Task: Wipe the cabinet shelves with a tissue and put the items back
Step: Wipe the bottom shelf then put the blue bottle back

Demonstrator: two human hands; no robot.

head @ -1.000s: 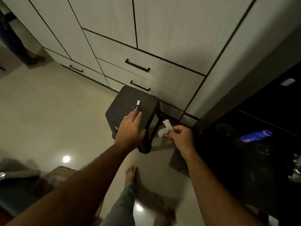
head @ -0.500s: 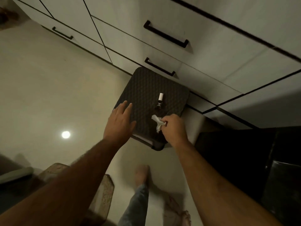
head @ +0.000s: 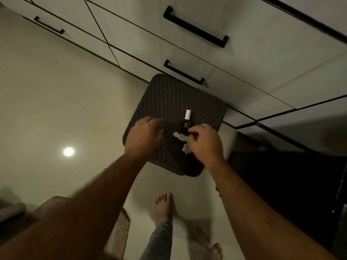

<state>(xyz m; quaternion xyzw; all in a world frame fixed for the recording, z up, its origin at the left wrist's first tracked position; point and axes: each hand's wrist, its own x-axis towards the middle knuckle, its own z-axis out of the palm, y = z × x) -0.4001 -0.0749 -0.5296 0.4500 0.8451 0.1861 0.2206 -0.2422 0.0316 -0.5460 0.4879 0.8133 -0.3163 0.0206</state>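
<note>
A small dark bottle with a white cap (head: pixel 186 121) stands on a dark woven stool (head: pixel 169 98). My right hand (head: pixel 204 142) holds a crumpled white tissue (head: pixel 181 139) and its fingertips reach the bottle's base. My left hand (head: pixel 143 136) hovers over the stool's left part with fingers curled and nothing in it. White cabinet drawers (head: pixel 234 59) with black handles rise behind the stool.
The stool stands against the lowest drawer front. A dark open cabinet space (head: pixel 281 175) lies at the right. My bare foot (head: pixel 163 205) is on the pale floor below the stool. A brownish mat (head: pixel 120 231) lies at the lower left.
My right hand with the tissue has moved up to the bottle's base. My left hand has come in over the stool and curled its fingers. The camera has moved closer.
</note>
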